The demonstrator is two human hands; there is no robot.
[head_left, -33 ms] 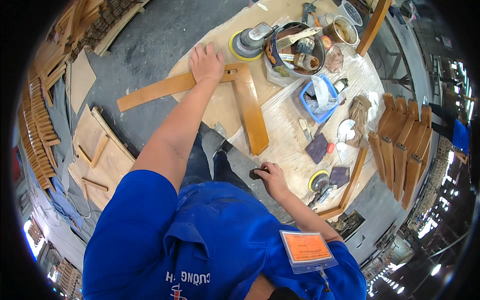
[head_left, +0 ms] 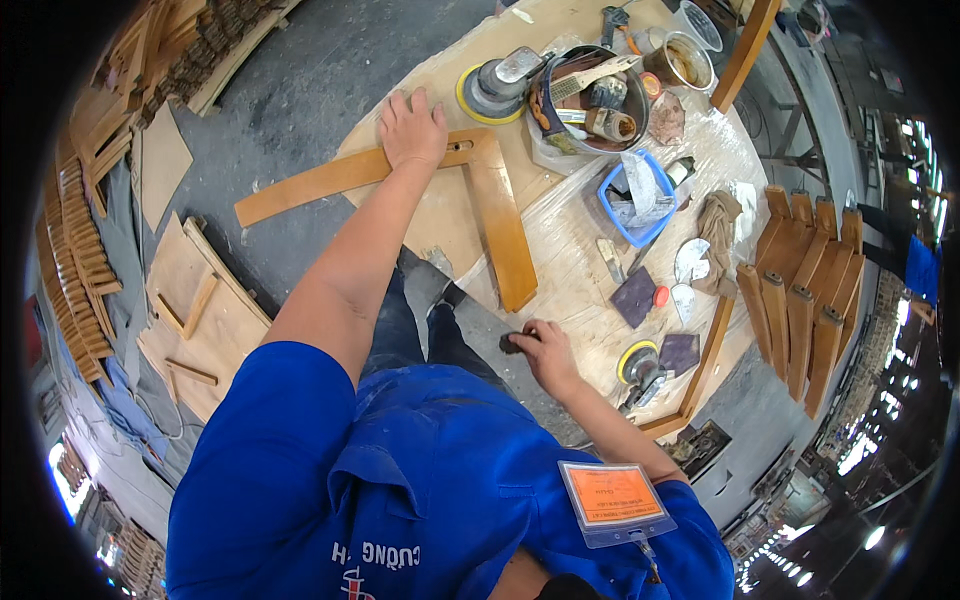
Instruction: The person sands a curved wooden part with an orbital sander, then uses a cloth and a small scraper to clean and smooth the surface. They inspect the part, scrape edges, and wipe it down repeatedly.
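Observation:
An L-shaped piece of orange-brown wood (head_left: 503,232) lies at the table's left edge. One arm of it juts out over the floor, and a slot shows near the corner. My left hand (head_left: 413,130) rests flat across that arm close to the corner, fingers stretched out and apart. Off the near table edge, below the wood's other end, my right hand (head_left: 549,356) pinches a small dark pad (head_left: 510,343). The pad touches nothing else; its exact kind is hard to make out.
The table (head_left: 570,260) carries a sander (head_left: 497,88), a bucket (head_left: 553,140) of brushes, a blue basket (head_left: 608,200), a brown rag (head_left: 717,240) and a second sander (head_left: 637,365) near my right forearm. Wooden parts (head_left: 800,290) stand at right; boards (head_left: 200,310) lie at left.

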